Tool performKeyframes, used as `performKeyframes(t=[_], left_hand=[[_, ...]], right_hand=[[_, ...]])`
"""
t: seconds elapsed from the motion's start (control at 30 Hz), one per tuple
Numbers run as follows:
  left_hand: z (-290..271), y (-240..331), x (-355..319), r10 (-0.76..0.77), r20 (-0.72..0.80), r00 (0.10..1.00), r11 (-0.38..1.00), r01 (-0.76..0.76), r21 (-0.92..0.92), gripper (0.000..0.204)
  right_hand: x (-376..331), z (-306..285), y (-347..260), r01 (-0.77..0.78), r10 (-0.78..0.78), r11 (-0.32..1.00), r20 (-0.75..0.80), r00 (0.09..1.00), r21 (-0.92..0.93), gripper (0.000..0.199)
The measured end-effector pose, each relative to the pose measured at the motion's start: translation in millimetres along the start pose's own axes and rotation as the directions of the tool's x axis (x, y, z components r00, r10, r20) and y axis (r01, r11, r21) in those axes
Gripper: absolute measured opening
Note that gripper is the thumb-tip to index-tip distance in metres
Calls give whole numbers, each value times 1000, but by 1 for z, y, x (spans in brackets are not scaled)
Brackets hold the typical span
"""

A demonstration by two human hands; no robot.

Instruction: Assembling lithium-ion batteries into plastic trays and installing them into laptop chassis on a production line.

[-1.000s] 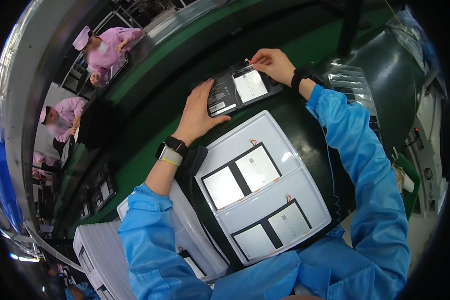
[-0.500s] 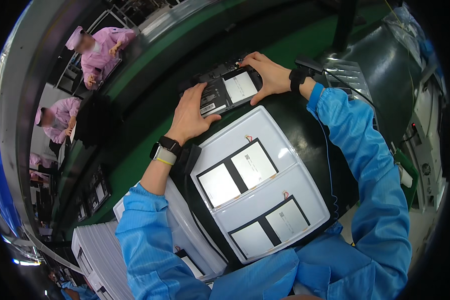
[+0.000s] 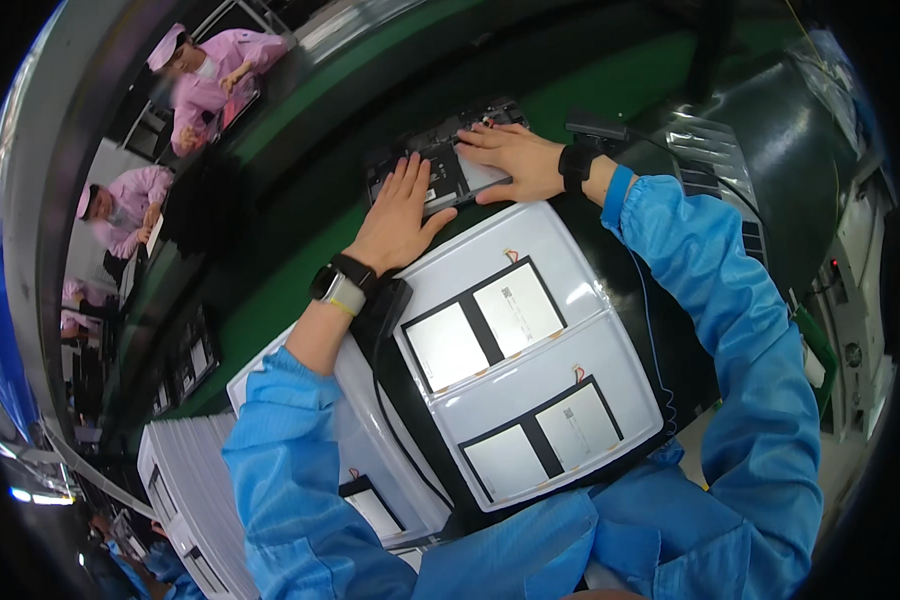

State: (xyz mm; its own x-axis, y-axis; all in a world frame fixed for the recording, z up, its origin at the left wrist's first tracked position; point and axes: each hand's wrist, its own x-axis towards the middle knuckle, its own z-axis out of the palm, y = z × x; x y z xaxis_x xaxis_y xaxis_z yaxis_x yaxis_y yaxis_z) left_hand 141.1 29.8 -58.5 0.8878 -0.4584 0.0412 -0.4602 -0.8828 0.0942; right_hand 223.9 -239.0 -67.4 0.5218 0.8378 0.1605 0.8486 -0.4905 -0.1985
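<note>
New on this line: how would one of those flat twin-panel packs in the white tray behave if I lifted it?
The pack looks thin and flat, so probably light and somewhat bendy. Its glossy face may be slippery. The small wires at its corner look fragile.

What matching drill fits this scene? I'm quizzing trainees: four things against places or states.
Things:
1. left hand
2. right hand
3. white tray
4. stacked trays

Places or states:
a. lower left corner
b. holds two battery packs
c. flat on the dark device, wrist with a black band
d. flat on the device, wrist with a watch

Pairs: 1-d, 2-c, 3-b, 4-a
</note>
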Motion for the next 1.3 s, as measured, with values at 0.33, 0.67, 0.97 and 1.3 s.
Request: performKeyframes(t=[0.33, 0.67, 0.97, 1.3], left_hand=[[-139, 40, -84, -99, 104, 990, 957, 124, -262, 76], [-138, 141, -373, -592, 234, 771, 772, 626, -109, 87], [-118, 127, -370, -751, 93, 654, 592, 729, -342, 54], [-83, 110, -115, -391, -164, 906, 587, 108, -802, 36]], right_hand=[[1, -25, -13, 81, -107, 965, -94, 990, -248, 56], [-10, -33, -27, 53, -54, 999, -110, 992, -12, 63], [-36, -99, -111, -49, 317, 754, -298, 900, 655, 44], [-100, -40, -153, 214, 444, 178, -273, 853, 960, 34]])
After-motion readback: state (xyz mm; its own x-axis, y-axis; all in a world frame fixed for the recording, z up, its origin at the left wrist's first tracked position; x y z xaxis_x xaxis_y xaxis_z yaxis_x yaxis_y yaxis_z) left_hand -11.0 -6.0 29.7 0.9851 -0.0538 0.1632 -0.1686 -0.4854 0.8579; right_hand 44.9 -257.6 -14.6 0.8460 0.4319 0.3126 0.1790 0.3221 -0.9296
